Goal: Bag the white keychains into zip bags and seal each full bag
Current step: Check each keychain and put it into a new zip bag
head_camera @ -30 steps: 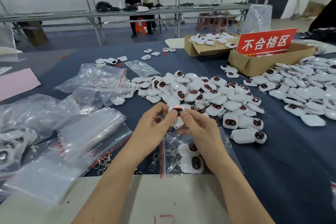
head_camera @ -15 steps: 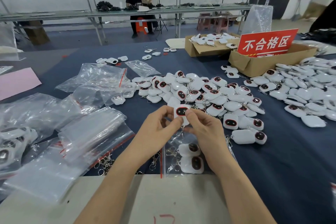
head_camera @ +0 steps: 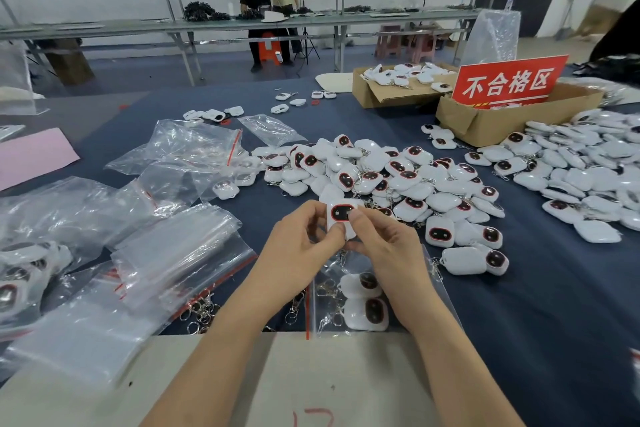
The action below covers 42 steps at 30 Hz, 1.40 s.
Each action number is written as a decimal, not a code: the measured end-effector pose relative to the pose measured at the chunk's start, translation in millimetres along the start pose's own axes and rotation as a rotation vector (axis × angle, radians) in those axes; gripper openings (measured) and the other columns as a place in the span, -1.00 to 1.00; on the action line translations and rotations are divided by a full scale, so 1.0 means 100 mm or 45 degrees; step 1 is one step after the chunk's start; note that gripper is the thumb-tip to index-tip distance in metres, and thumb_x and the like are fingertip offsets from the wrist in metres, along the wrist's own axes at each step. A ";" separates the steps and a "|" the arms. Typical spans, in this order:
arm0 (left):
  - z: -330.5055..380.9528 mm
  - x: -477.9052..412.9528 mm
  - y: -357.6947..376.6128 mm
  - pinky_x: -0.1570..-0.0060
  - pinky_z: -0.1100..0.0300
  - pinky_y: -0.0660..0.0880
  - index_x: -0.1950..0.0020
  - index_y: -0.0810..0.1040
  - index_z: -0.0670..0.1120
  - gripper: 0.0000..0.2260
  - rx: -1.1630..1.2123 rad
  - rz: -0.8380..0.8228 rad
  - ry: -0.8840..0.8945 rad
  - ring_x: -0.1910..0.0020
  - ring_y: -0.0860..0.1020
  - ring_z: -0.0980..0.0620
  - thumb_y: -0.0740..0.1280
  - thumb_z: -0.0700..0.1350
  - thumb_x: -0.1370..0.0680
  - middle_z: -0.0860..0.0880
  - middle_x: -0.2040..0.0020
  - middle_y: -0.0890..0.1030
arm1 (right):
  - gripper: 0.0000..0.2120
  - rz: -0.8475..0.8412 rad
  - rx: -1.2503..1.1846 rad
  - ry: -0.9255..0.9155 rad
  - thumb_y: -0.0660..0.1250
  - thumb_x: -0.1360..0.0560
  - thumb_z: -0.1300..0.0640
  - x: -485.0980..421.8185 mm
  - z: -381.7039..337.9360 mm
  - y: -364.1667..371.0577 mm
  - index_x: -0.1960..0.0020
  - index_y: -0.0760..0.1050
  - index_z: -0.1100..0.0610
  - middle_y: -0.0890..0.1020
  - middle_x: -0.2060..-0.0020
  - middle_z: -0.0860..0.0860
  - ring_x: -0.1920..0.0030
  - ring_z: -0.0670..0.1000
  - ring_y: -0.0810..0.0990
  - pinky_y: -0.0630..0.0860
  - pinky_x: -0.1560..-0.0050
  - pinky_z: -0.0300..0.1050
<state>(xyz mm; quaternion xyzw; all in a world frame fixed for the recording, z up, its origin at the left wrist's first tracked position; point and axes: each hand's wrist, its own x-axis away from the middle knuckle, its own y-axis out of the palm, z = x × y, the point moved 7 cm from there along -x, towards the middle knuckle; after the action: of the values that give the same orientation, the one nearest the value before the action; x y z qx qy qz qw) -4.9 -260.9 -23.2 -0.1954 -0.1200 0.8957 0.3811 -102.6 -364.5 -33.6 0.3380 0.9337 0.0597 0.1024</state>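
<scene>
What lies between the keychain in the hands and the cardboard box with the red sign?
The head view shows the loose pile of white keychains filling that stretch, from just beyond the held keychain nearly up to the box.

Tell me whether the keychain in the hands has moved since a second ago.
No: the held keychain stays just beyond the zip bag, at the near edge of the pile; only its dark face shows more.

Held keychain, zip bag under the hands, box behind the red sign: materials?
Keychain: likely glossy white moulded plastic, dark shiny face window. Zip bag: thin clear plastic film, wrinkled, glinting, red seal strip. Box: matte brown cardboard, folded flaps.
</scene>
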 end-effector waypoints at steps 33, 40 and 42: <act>0.15 0.00 -0.05 0.04 0.25 0.53 -0.11 0.58 0.07 -0.83 0.241 0.023 0.072 0.06 0.59 0.05 0.41 -0.16 -0.57 0.02 0.02 0.66 | -0.80 -0.018 0.001 -0.132 0.40 -0.58 0.25 0.01 -0.06 -0.02 -0.17 0.64 0.07 0.76 0.08 -0.01 0.05 -0.11 0.72 0.56 0.05 -0.35; 0.31 0.08 -0.04 0.01 0.18 0.52 -0.23 0.54 0.16 -0.75 -0.406 0.141 0.311 -0.01 0.52 0.11 0.35 -0.10 -0.60 0.15 -0.01 0.44 | -0.72 -0.064 -0.061 -0.086 0.30 -0.62 0.32 0.00 -0.03 0.03 -0.28 0.59 0.12 0.73 -0.09 0.01 -0.14 0.00 0.69 0.61 -0.17 -0.12; 0.33 0.10 0.00 0.00 0.07 0.55 -0.25 0.53 0.14 -0.74 -0.479 0.128 0.348 -0.05 0.52 0.11 0.34 -0.12 -0.60 0.19 -0.03 0.41 | -0.67 -0.070 -0.134 -0.037 0.30 -0.61 0.34 0.00 0.00 0.02 -0.33 0.56 0.11 0.71 -0.14 0.00 -0.20 -0.03 0.66 0.58 -0.21 -0.18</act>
<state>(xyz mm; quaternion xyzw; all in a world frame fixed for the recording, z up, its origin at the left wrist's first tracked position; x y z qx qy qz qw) -26.2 -255.9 4.0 -0.3883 -0.2222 0.8406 0.3055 -100.8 -363.0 -33.1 0.3072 0.9366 0.1011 0.1351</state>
